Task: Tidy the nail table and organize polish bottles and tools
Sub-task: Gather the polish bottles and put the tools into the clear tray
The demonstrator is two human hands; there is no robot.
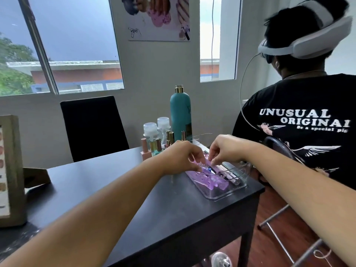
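Observation:
A clear plastic tray (221, 195) sits at the right end of the black table (134, 199). In it lie purple toe separators (206, 180) and several metal nail tools (229, 175). My left hand (181, 157) reaches over the tray's near-left side and pinches a purple piece with curled fingers. My right hand (225, 149) hovers over the tray's middle, fingertips pinching a small dark-tipped tool (211, 168). Behind the tray stand several small polish bottles (154, 147) with gold and pink caps, two clear pump bottles (151, 132) and a tall teal bottle (180, 112).
A person in a black printed T-shirt (300, 128) sits close to the table's right side, facing away. A black chair (92, 126) stands behind the table. A wooden-framed colour chart (11, 170) leans at the left edge. Metal stool legs (277, 228) show at lower right.

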